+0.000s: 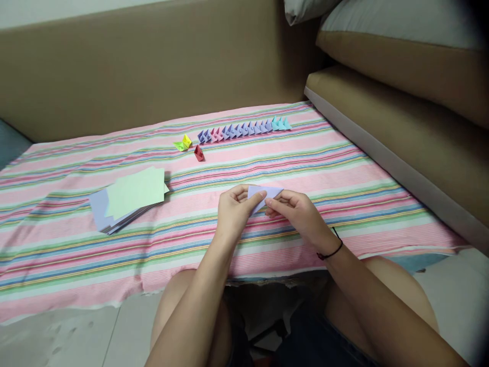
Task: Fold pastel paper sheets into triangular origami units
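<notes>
The person holds a small lilac folded paper (263, 195) just above the striped cloth (344, 168) of the bed, near its front edge. The left hand (234, 209) pinches its left side, and the right hand (296, 208) has its grip closed on the right corner. To fold well, the edges should be aligned before creasing, with fingertips pressing firmly along the line. A stack of sheets (130, 199) lies to the left, and a row of finished pieces (244, 130) sits far back.
</notes>
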### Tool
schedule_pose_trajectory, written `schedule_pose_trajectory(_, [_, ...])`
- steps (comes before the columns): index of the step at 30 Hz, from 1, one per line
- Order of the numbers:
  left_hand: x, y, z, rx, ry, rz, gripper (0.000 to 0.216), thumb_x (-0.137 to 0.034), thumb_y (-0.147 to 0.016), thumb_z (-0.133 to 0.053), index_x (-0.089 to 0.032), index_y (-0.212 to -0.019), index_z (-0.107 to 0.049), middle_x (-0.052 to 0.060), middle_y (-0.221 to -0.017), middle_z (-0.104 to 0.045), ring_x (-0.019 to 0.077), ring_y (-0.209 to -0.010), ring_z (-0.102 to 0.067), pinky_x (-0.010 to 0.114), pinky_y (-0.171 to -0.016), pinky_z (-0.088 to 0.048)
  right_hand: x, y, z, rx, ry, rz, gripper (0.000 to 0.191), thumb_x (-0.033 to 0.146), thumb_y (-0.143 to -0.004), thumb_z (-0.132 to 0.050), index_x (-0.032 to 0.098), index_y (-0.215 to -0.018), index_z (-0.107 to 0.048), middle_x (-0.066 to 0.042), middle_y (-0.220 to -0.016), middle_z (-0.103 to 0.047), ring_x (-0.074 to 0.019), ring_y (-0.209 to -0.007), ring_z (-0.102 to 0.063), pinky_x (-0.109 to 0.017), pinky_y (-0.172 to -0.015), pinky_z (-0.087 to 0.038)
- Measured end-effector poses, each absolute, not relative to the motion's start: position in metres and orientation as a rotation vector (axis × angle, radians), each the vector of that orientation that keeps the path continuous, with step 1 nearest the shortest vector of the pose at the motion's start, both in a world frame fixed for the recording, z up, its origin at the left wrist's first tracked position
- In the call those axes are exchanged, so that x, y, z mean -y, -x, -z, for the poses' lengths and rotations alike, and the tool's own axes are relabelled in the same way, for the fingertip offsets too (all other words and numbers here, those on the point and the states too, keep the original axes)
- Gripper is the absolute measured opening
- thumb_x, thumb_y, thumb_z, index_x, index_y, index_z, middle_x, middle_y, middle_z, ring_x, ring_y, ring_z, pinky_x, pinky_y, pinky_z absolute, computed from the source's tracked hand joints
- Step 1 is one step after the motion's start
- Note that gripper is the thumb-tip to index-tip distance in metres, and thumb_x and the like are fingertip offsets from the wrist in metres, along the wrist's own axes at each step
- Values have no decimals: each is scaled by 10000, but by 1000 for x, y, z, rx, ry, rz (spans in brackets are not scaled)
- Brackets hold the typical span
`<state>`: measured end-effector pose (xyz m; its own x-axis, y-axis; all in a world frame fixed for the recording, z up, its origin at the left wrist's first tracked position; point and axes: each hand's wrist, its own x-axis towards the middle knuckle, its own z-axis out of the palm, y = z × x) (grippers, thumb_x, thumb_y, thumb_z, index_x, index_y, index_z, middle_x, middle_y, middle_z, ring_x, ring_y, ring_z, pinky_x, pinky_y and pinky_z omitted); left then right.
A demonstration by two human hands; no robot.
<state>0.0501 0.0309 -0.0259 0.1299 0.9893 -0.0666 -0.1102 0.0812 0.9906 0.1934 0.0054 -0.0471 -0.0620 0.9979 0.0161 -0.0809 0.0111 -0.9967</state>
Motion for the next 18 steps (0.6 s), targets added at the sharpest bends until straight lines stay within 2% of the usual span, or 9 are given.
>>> schedule_pose_trajectory(3, [-33,-48,28,-1063,-1160,-1099,230,-279,-593,-773,-120,-737,-690,22,-656,-670,110,-577,-584,225,-563,-445,-6,-199,45,1225,1097,-1307,197,347,-733,-699,163,-777,-648,-8,-697,-670,-124,-659,-625,-246,-634,-521])
schedule_pose_trajectory(9, [-33,-48,29,-1049,-1216,-1069,243,-282,-576,-787,-128,-739,-693,18,-648,-668,121,-583,-593,237,-570,-451,-6,-206,43,1191,1133,-1332,216,347,-690,-737,155,-670,-642,-9,-620,-664,-121,-580,-614,-241,-596,-522])
schedule_pose_trajectory(14, [-34,-46,25,-1075,-1191,-1053,249,-288,-569,-791,-126,-730,-690,15,-628,-665,116,-556,-582,230,-539,-439,-6,-207,40,1139,1115,-1435,256,402,-749,-672,153,-696,-683,-39,-701,-695,-122,-602,-625,-239,-600,-528])
schedule_pose_trajectory(18, [-34,-44,24,-1090,-1198,-1034,268,-293,-558,-800,-124,-736,-693,16,-631,-667,104,-541,-567,217,-517,-425,-7,-206,40,1115,1111,-1393,271,413,-742,-670,154,-666,-692,-36,-667,-683,-118,-586,-610,-247,-608,-521])
